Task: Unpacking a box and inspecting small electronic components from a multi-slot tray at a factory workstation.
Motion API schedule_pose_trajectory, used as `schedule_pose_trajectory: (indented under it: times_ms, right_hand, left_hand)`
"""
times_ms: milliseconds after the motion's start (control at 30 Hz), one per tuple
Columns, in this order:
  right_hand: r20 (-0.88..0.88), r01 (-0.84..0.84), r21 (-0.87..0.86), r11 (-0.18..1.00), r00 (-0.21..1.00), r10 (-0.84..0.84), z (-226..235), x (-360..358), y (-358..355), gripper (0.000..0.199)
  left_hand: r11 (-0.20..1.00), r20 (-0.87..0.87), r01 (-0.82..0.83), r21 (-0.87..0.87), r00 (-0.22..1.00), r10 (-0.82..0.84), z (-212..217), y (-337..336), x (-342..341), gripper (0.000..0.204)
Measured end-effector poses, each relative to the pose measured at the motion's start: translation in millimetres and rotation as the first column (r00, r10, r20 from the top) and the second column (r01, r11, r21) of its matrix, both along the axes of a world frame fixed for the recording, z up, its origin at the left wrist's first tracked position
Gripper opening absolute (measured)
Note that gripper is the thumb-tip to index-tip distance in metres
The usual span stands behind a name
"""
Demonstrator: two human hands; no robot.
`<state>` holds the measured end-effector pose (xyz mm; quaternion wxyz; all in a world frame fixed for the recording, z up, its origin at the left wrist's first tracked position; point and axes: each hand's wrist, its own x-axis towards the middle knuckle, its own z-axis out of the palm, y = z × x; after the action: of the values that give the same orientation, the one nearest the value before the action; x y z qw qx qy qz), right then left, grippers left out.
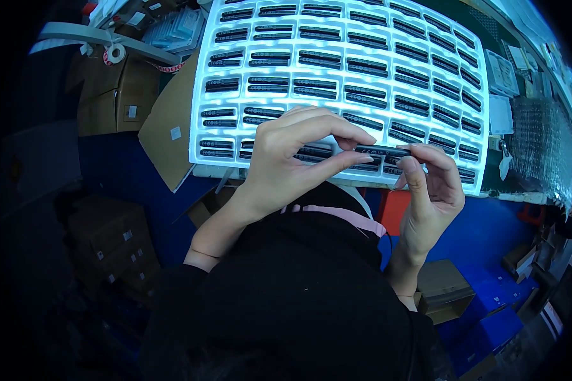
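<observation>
A thin dark strip with small markings is held level between both hands, just above the near edge of a white lit tray. My left hand pinches its left end with thumb and fingers. My right hand grips its right end from below. The tray is divided into many cells, and each cell holds pairs of similar dark strips.
Brown cardboard boxes stand at the left, with a tape roll above them. A loose cardboard sheet leans by the tray. Bubble wrap lies at the right. Small boxes sit low on the right, on blue flooring.
</observation>
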<state>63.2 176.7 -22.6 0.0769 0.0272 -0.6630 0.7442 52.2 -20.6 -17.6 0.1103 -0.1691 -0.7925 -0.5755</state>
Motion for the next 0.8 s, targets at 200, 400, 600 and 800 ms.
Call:
schedule_pose_trajectory:
  times_ms: [200,400,600,800]
  right_hand:
    - [-0.021,-0.033,0.001,0.999,0.999,0.033,2.3,2.7,3.6,0.02]
    - [0.003,-0.032,-0.032,0.999,0.999,0.032,3.6,3.5,3.5,0.019]
    - [0.03,-0.032,-0.044,0.999,0.999,0.033,4.6,4.7,4.0,0.019]
    - [0.043,-0.046,-0.051,0.998,0.998,0.048,3.9,5.6,6.0,0.018]
  left_hand:
    - [0.999,0.021,0.008,0.042,1.0,-0.009,3.3,-0.2,2.7,0.028]
    - [0.999,0.001,0.008,0.045,1.0,-0.008,3.1,0.5,2.7,0.029]
    - [0.998,0.006,0.003,0.055,1.0,-0.003,5.1,0.6,4.7,0.029]
    - [0.995,0.032,0.004,0.096,0.999,-0.007,5.1,1.0,5.8,0.029]
